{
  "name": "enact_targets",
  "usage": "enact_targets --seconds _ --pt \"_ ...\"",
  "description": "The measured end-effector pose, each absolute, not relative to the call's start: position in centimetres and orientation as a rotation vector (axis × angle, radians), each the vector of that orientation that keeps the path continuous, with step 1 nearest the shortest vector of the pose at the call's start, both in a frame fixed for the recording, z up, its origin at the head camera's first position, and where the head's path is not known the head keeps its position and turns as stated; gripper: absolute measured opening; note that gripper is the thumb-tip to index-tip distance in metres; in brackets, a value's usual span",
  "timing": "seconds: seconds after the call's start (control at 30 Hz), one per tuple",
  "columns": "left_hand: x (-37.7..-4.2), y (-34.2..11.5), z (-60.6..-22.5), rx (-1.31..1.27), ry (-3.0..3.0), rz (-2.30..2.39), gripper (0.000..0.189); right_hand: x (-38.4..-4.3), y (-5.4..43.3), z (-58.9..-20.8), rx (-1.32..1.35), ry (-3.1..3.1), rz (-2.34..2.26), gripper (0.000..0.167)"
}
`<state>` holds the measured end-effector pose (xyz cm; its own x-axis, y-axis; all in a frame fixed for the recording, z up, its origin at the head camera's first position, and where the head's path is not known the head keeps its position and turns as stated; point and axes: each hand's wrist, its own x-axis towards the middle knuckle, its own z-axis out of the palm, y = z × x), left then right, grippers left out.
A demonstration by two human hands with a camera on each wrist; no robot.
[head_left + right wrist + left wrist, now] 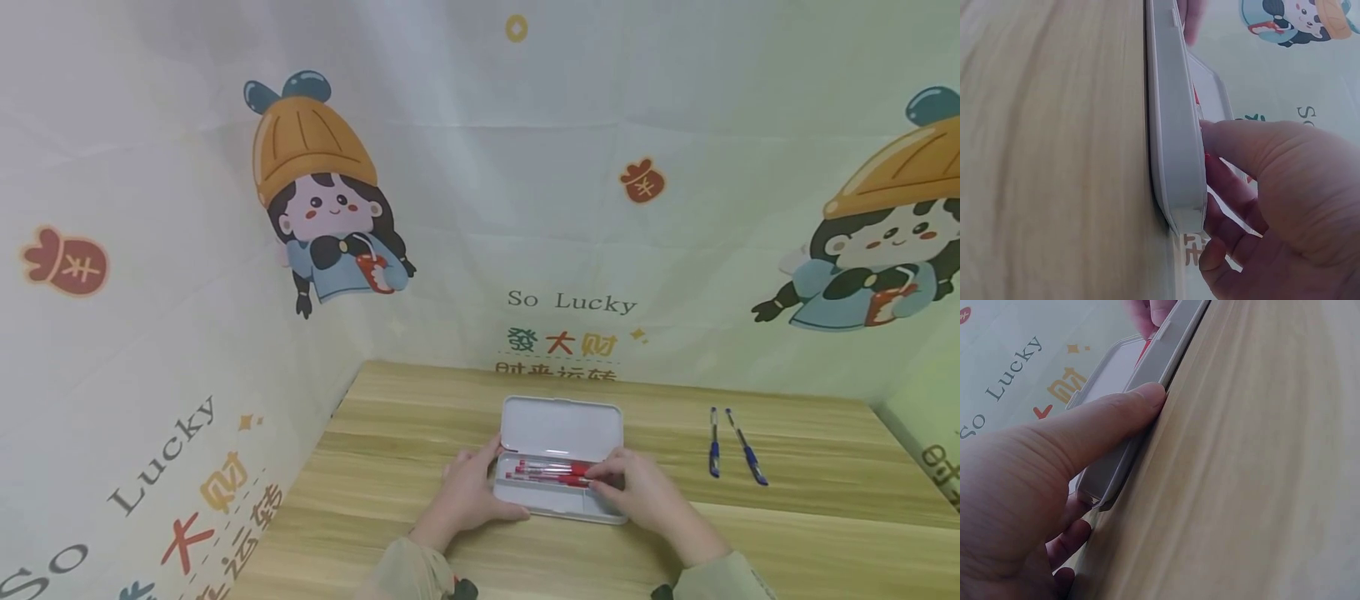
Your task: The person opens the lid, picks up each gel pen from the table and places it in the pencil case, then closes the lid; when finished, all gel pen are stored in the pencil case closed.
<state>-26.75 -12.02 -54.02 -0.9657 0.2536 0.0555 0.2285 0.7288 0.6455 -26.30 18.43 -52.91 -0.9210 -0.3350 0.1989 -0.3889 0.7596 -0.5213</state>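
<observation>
A light grey pencil case (pixel 551 500) lies on the table with its lid (pixel 562 429) raised at the back. Several red pens (pixel 546 469) lie side by side in its rear section. My left hand (pixel 468 492) grips the case's left end. In the left wrist view, the left thumb (pixel 1147 397) presses on the front wall, while other fingers bend round the end. Over the right part of the case, my right hand (pixel 645 492) pinches the red end of a pen between thumb and fingers. The right wrist view shows a bit of red beside those fingertips (pixel 1210 134).
Two blue pens (pixel 714 442) lie apart from the case on the right side of the wooden table (pixel 405 433). A printed cloth (pixel 465 208) with cartoon figures hangs behind and along the left side.
</observation>
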Motion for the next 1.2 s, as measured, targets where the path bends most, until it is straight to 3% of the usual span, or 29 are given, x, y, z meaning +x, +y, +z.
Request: enact_targets --seconds 0.23,0.57,1.2 --pt "-26.8 -12.1 -54.3 0.399 2.893 1.059 0.137 -26.2 18.7 -52.4 0.532 -2.853 0.979 0.012" --pt "-27.0 -12.1 -54.4 0.388 2.884 1.073 0.137 -26.7 21.2 -50.8 0.195 -2.754 1.047 0.027" --pt "-26.9 -12.0 -54.3 0.393 2.891 1.085 0.136 -26.4 26.9 -49.3 -0.047 -2.531 1.023 0.04"
